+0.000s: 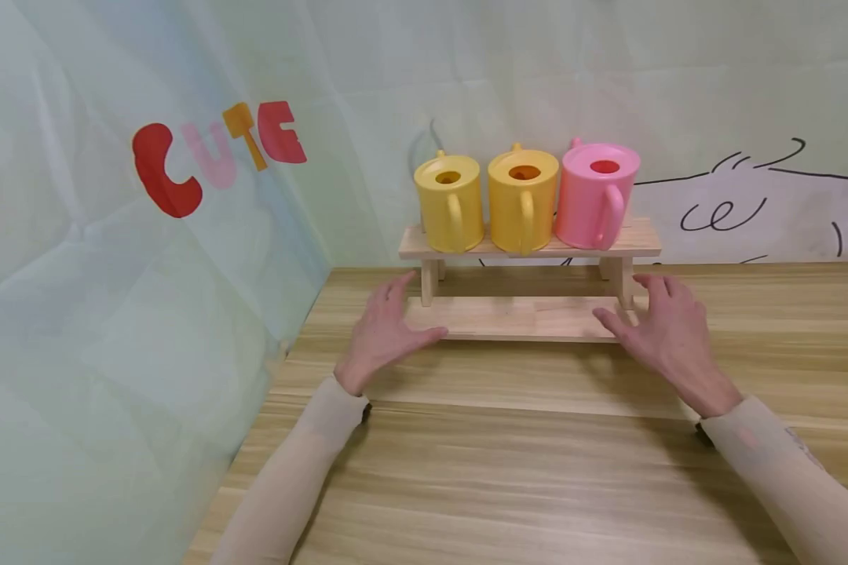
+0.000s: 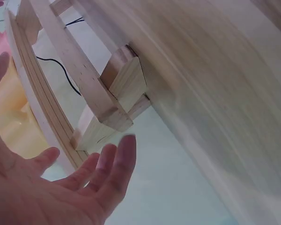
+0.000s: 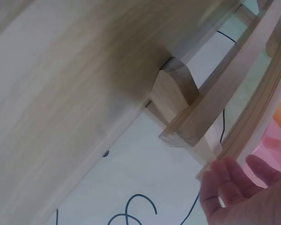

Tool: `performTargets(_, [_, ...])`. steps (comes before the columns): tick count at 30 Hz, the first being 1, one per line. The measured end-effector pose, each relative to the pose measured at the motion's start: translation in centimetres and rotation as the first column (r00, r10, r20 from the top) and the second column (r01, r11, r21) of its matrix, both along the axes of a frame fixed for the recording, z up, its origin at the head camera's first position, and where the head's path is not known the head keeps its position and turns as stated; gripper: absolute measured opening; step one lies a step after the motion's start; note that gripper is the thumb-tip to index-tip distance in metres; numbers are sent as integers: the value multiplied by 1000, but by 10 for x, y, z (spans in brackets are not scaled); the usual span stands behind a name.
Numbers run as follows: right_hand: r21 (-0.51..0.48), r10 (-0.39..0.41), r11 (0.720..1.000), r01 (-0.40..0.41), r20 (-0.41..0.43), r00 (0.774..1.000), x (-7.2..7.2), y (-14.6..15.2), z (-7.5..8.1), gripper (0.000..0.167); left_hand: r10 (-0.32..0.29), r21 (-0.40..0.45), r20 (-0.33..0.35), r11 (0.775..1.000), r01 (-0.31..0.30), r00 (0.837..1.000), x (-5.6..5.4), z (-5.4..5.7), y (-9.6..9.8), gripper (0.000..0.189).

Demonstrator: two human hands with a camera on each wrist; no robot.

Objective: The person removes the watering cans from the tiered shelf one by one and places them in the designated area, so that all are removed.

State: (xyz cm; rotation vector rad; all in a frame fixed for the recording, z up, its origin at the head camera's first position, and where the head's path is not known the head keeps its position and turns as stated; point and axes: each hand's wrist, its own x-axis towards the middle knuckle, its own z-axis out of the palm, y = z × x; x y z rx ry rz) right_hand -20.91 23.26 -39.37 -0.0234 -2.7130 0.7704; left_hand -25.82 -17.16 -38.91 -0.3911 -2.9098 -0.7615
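A two-tier wooden rack (image 1: pixel 516 318) stands near the back of the table. On its upper board stand a yellow mug (image 1: pixel 438 212), a deeper yellow mug (image 1: pixel 507 216) and a pink mug (image 1: pixel 581 204). Each has a round hole in its top and a handle at the front. My left hand (image 1: pixel 381 329) is at the rack's left end, thumb and fingers spread. At the right end, my right hand (image 1: pixel 671 333) is spread the same way. In the left wrist view, the fingers (image 2: pixel 122 168) appear just off the wood. Whether the right fingers touch the rack, I cannot tell.
The wood-grain table (image 1: pixel 509 471) extends in front of the rack. Behind it hangs a pale cloth backdrop (image 1: pixel 367 118) with black line drawings. Coloured letters (image 1: pixel 166 173) spelling CUTE are on the left cloth.
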Motion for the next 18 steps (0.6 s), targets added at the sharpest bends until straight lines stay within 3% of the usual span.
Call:
performTargets(4, [-139, -12, 990, 2, -71, 997, 3, -2, 6, 72, -18, 124, 90, 992, 6, 996, -6, -1, -2, 116])
performTargets(12, [-287, -53, 958, 0, -176, 983, 2, -10, 27, 62, -43, 288, 209, 957, -19, 977, -23, -7, -8, 115])
performTargets(18, [-406, -67, 914, -13, -182, 981, -4, -17, 42, 60, -31, 356, 349, 929, -102, 936, -29, -9, -9, 106])
